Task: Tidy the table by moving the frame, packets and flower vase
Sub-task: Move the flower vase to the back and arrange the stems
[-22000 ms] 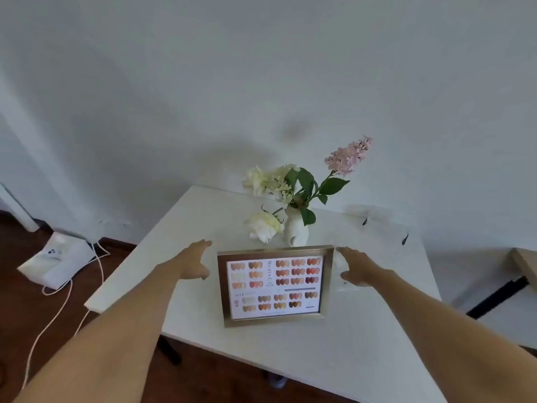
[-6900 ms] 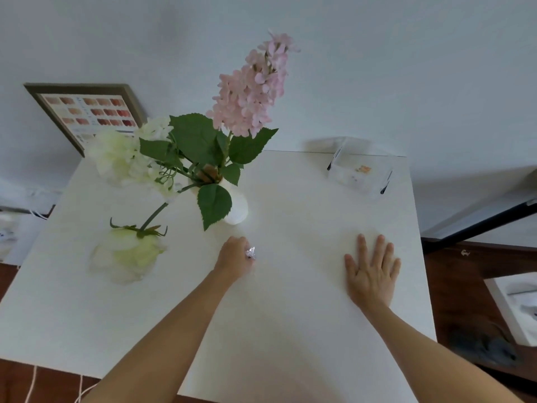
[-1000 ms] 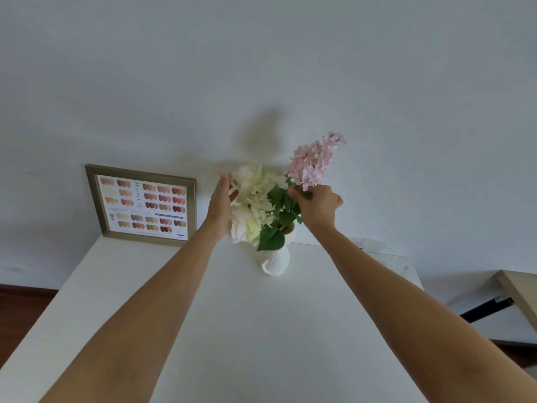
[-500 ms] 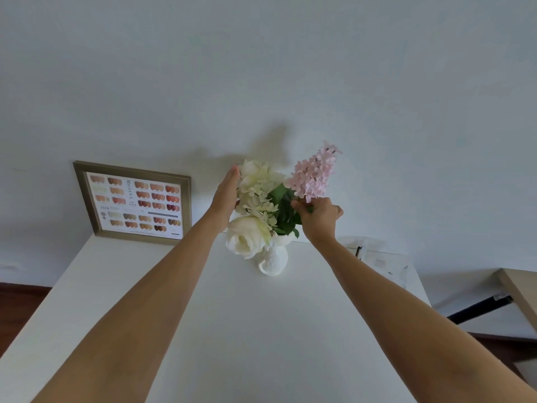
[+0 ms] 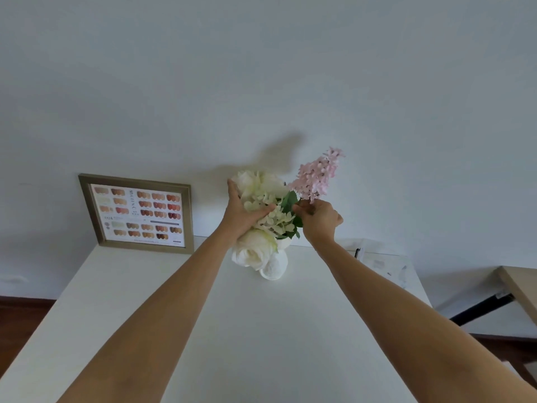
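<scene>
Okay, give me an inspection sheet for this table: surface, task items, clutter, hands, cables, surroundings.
Surface: white table, set against the wall.
Job's things: frame leans on the wall at back left; flower vase upright at mid-back; packets at back right corner.
Clutter: nothing seen.
Hands: left hand holds the white flowers; right hand pinches the pink spray at its stem.
Cables: nothing seen.
Surroundings: white wall; dark wooden floor; second table at right.

Arms extended, left hand (image 5: 240,216) clasping, right hand (image 5: 319,220) pinching.
</scene>
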